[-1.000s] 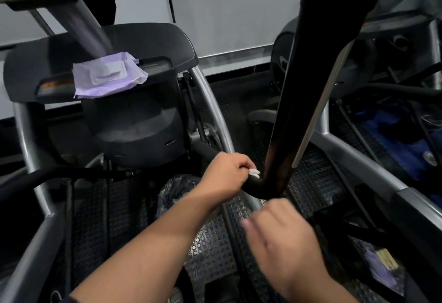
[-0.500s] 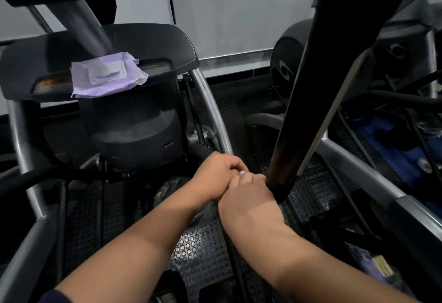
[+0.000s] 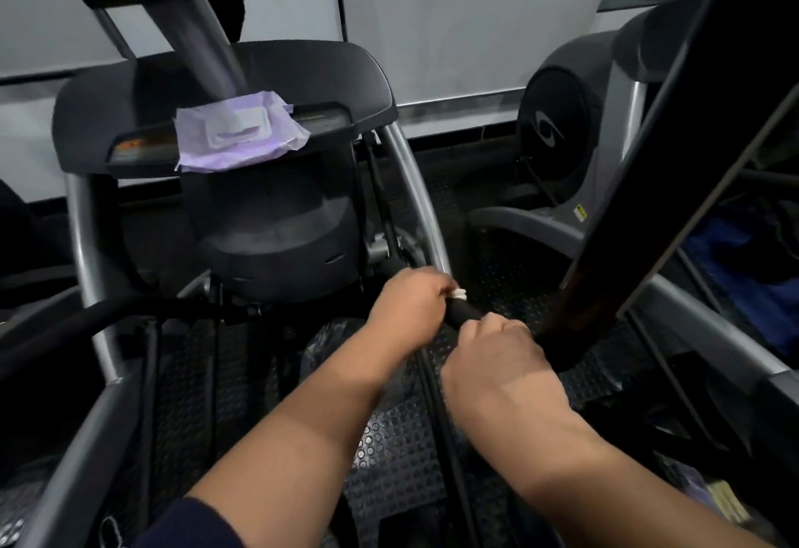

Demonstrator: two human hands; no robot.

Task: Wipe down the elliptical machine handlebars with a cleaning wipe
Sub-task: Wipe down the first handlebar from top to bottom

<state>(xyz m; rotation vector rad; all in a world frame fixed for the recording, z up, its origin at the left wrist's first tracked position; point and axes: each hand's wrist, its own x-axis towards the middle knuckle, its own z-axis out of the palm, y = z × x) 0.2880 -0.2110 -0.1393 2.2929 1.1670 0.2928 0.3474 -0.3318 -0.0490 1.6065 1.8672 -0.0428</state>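
Gripping, at centre frame, with the left hand (image 3: 406,303) curled round the black rubbery tubular handlebar (image 3: 465,313), a small crumpled white cleaning wipe (image 3: 457,293) peeking out between the knuckles and the bar. Clasping the same bar just below and to the right with the right hand (image 3: 497,346), fingers wrapped round it and holding nothing else visible. Lying between the two fists, only a short bare stretch of grip.

Judging the step in hand as the rubbing of this lower grip. Doing it well: keeping the wipe wrapped fully round the tube rather than bunched on one side, twisting while sliding along its length, steadying the bar with the other hand so it is not swinging, then shifting that steadying hand to uncover the patch beneath it. Refolding the wipe to a fresh face probably being worthwhile, so little of it showing.

Looking matte, slightly soft and round in section, the grip curving down toward the thick glossy black upright arm (image 3: 674,149) at right of frame. Resting in the upper left on the dark moulded plastic console shelf (image 3: 359,85), a soft lilac foil wipes packet (image 3: 240,134) with a white flap lid. Running beside the hands, smooth brushed silver frame tubes (image 3: 413,184); below, dark studded rubber flooring (image 3: 397,461).
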